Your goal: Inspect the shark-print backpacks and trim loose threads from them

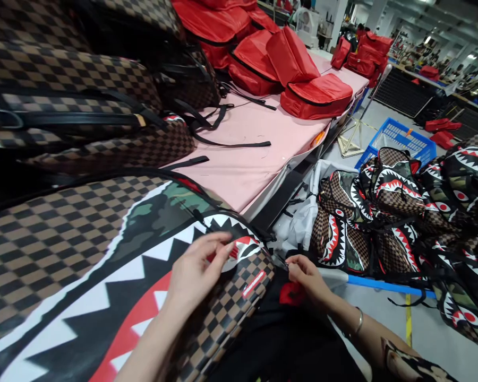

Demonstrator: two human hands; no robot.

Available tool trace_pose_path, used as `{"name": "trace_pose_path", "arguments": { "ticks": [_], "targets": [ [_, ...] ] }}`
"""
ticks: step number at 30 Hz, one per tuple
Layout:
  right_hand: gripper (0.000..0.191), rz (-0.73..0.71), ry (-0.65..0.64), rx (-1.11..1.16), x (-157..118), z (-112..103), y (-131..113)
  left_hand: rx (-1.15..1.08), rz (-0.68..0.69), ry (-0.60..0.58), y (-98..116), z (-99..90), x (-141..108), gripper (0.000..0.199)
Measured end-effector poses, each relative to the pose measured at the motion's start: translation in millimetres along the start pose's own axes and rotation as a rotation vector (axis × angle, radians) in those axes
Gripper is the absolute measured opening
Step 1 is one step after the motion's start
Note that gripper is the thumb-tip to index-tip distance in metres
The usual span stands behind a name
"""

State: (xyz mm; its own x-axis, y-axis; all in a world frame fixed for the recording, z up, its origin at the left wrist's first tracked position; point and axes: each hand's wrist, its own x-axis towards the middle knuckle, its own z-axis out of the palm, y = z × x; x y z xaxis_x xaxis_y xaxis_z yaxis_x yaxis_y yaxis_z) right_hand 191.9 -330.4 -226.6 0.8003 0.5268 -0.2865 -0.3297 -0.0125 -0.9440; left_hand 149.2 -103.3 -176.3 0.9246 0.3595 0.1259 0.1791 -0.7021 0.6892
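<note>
Head view: left hand (197, 268) over printed backpack (143, 265), grip unclear; right fingers (295, 261) pinch a black piece (282, 261).

Pink tabletop (250, 132) under red (316, 96) and checkered bags (79, 207)

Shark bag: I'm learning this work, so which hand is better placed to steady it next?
Left hand, probably: it is over the bag, while the right hand pinches something small and dark past its edge.

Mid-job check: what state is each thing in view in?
Left hand: fingers bent over shark-print backpack, hold unclear
Right hand: pinching small dark piece
Shark-print backpack: print side up; zip unclear
Red bags: piled on pink tabletop
Black strap: loose end on tabletop
Blue crate: open-topped
</note>
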Motion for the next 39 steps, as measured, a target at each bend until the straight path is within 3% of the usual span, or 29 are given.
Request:
{"name": "trace_pose_path", "arguments": {
  "ticks": [2, 4, 7, 9, 13, 16, 19, 26, 29, 32, 35, 39],
  "targets": [
    [0.041, 0.037, -0.034, 0.054, -2, -5, 2, 0.08, 0.076, 0.058, -2, -4.1, -12, 0.037],
    [0.04, 0.031, -0.039, 0.052, -6, -9, 4, 0.078, 0.137, -0.006, 1, -2.7, -26, 0.04],
    [0.03, -0.082, -0.004, -0.072, -11, -11, 7, 0.068, 0.202, -0.127, 11, 7.8, -46, 0.033],
    [0.021, -0.19, 0.017, -0.221, -14, -10, 8, 0.127, 0.223, -0.117, 18, 17.2, -53, 0.03],
    [0.013, -0.298, 0.006, -0.412, -18, -7, 10, 0.198, 0.23, -0.041, 27, 33.4, -52, 0.023],
    [0.015, -0.322, -0.034, -0.446, -17, -5, 12, 0.139, 0.147, -0.04, 27, 40.1, -46, 0.023],
    [0.017, -0.37, -0.056, -0.482, -15, -3, 13, 0.056, 0.087, -0.053, 27, 43.2, -43, 0.025],
    [0.015, -0.472, -0.068, -0.599, -8, 2, 9, 0.036, 0.1, 0.004, 34, 44.3, -42, 0.021],
    [0.013, -0.381, -0.05, -0.499, -8, 2, 6, -0.061, -0.001, 0.09, 33, 33.2, -43, 0.024],
    [0.021, -0.159, -0.026, -0.198, -10, 1, 2, -0.148, -0.174, 0.236, 20, 12.9, -50, 0.029],
    [0.035, 0.147, -0.177, 0.157, -15, 1, -1, -0.067, -0.246, 0.337, 1, -2.6, -67, 0.035],
    [0.041, 0.404, -0.385, 0.359, -29, 5, -5, -0.067, -0.296, 0.134, -5, 3.3, -90, 0.041]
  ]
}}
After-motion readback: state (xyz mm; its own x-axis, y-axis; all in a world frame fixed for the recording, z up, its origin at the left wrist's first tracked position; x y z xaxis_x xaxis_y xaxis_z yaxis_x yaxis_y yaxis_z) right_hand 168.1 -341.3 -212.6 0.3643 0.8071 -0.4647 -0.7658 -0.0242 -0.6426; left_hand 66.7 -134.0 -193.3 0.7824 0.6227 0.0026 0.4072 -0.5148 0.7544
